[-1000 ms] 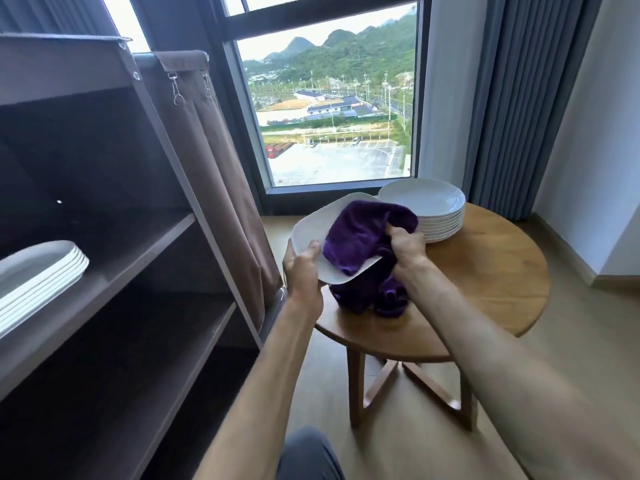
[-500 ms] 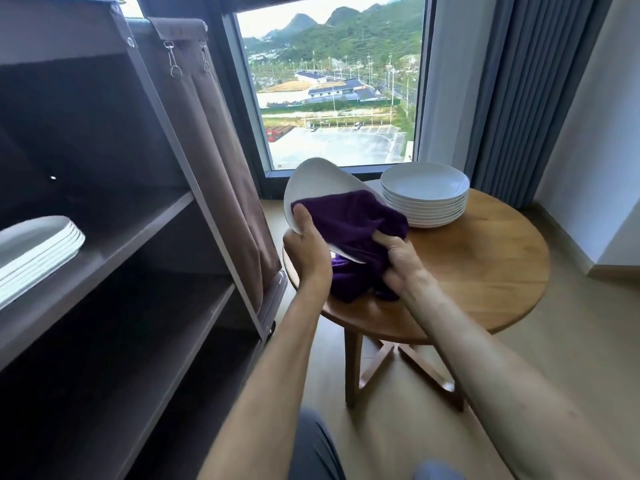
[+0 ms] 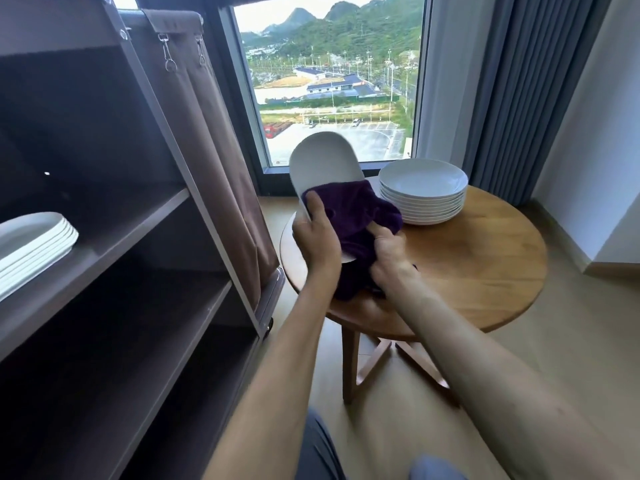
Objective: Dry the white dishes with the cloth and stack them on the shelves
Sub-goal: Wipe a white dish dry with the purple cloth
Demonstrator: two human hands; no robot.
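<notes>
Fingers of the left hand (image 3: 317,233) curl round the lower left rim of a white oval ceramic dish (image 3: 323,164), thumb laid over the purple terry cloth (image 3: 349,209), while the right hand (image 3: 388,252) bunches that cloth against the dish's lower face, fingers clenched in its folds. Tilted steeply, the dish stands above the near left edge of the round wooden table (image 3: 485,258), its long axis running up and away from the wrists toward the window. 1 stack of white round bowls (image 3: 422,190) waits just right of it. Matching oval dishes (image 3: 34,244) already lie on the brown shelf (image 3: 138,223) to the left (the left hand's side), so the transfer likely falls to that hand once wiping ends.
</notes>
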